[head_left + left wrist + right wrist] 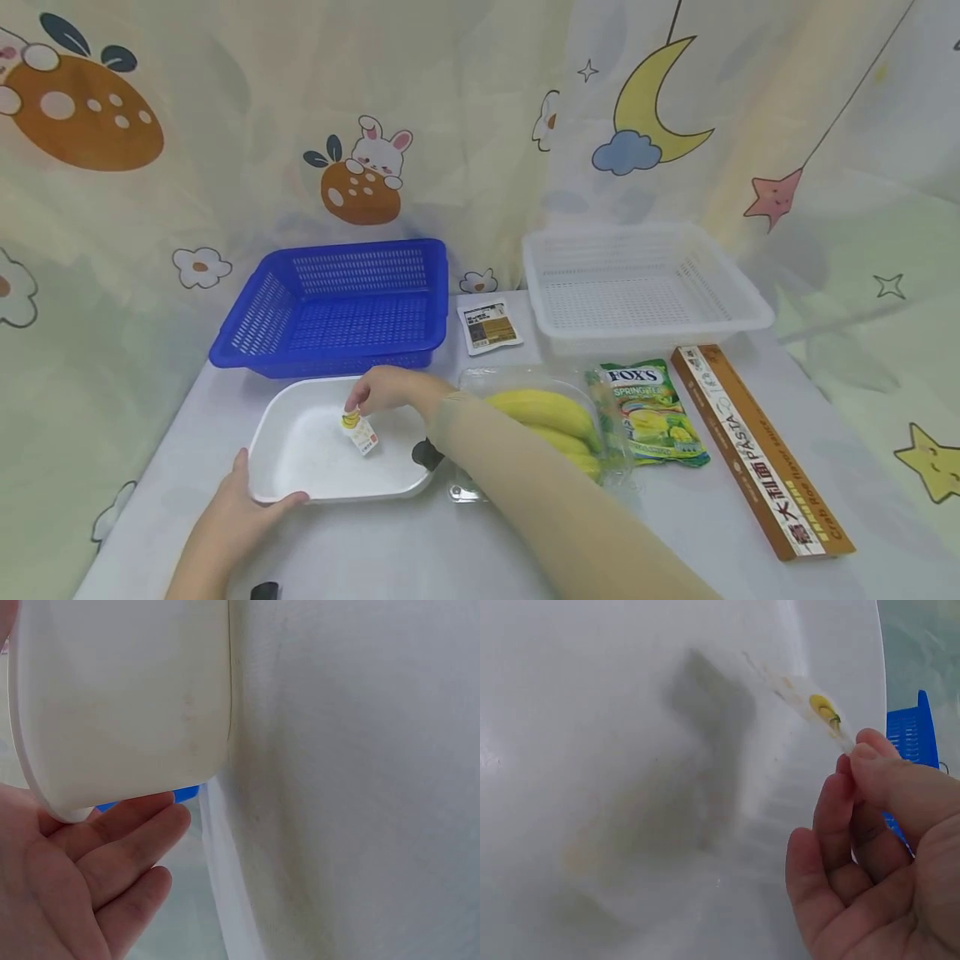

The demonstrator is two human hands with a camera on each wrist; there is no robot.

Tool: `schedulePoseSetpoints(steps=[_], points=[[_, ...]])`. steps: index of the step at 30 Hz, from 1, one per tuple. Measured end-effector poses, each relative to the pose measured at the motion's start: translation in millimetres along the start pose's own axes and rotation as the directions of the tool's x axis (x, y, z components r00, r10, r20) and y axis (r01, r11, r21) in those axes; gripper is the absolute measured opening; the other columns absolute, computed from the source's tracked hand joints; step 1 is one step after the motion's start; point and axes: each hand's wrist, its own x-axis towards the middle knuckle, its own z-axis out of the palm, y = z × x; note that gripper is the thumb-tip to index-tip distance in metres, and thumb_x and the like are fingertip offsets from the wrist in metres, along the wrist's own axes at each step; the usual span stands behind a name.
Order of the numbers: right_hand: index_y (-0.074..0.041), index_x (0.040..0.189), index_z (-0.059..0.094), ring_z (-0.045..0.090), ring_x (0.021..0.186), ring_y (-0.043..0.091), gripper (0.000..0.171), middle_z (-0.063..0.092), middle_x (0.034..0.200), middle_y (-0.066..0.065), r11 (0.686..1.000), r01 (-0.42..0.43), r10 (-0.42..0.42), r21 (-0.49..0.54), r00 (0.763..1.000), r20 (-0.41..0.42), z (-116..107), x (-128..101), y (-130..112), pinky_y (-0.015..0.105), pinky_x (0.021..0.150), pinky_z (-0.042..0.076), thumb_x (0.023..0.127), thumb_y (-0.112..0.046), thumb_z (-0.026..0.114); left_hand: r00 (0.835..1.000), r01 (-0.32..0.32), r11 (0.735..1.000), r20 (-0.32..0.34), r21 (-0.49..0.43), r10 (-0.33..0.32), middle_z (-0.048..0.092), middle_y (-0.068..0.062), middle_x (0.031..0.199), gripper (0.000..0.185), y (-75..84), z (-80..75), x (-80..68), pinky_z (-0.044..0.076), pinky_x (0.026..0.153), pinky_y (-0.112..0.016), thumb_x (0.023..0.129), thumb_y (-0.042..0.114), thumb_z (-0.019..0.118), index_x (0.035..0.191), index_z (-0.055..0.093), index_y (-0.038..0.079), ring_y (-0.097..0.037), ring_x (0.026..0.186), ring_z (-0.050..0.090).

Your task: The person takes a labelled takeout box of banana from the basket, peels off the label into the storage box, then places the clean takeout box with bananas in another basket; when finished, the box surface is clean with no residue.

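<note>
My right hand (390,389) pinches the top end of a small white packet (362,433) with a banana picture, holding it over the white basin (337,492). In the right wrist view, thumb and forefinger grip the edge of this thin packet (810,709), and the other fingers curl loosely. At the basin's near left corner, my left hand (232,508) rests against the outside with thumb and fingers spread. The left wrist view shows its fairly straight fingers (131,859) beside the basin wall (127,712).
Behind stand a blue basket (337,362) and a white basket (652,337), with a small pouch (489,326) between them. To the right lie bananas (547,412) in a clear plastic box, a green Fox's candy bag (652,417) and a long brown pasta box (757,450).
</note>
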Motion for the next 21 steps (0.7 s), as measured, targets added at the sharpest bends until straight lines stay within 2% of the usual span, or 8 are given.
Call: schedulePoseSetpoints(steps=[8, 12, 21], points=[[-0.025, 0.097, 0.070, 0.054, 0.099, 0.006, 0.028, 0.063, 0.104, -0.010, 0.993, -0.117, 0.116, -0.035, 0.993, -0.009, 5.1, 0.1, 1.6, 0.025, 0.094, 0.041, 0.081, -0.004, 0.059, 1.000, 0.001, 1.000, -0.015, -0.010, -0.001, 0.015, -0.043, 0.137, 0.128, -0.6, 1.6, -0.2, 0.028, 0.098, -0.065, 0.068, 0.064, 0.064, 0.138, -0.011, -0.012, -0.055, 0.123, 0.025], [-0.026, 0.100, 0.069, 0.054, 0.102, 0.007, 0.029, 0.063, 0.108, -0.010, 0.993, -0.104, 0.105, -0.058, 0.994, 0.015, 5.3, -0.9, 3.4, 0.025, 0.095, 0.040, 0.080, -0.006, 0.059, 1.000, 0.018, 1.000, -0.012, -0.004, -0.018, 0.013, -0.044, 0.137, 0.129, 0.0, 1.8, -1.1, 0.026, 0.098, -0.065, 0.067, 0.066, 0.063, 0.138, -0.012, -0.012, -0.057, 0.123, 0.023], [-0.024, 0.114, 0.063, 0.056, 0.100, 0.007, 0.037, 0.063, 0.112, -0.008, 0.995, -0.089, 0.091, -0.039, 0.993, 0.068, 2.1, -7.5, 8.5, 0.022, 0.088, 0.043, 0.081, -0.009, 0.062, 0.999, -0.012, 1.000, -0.036, -0.024, 0.011, 0.017, -0.043, 0.136, 0.127, -1.9, 2.9, -1.2, 0.029, 0.097, -0.065, 0.068, 0.063, 0.064, 0.139, -0.010, -0.012, -0.055, 0.121, 0.028]])
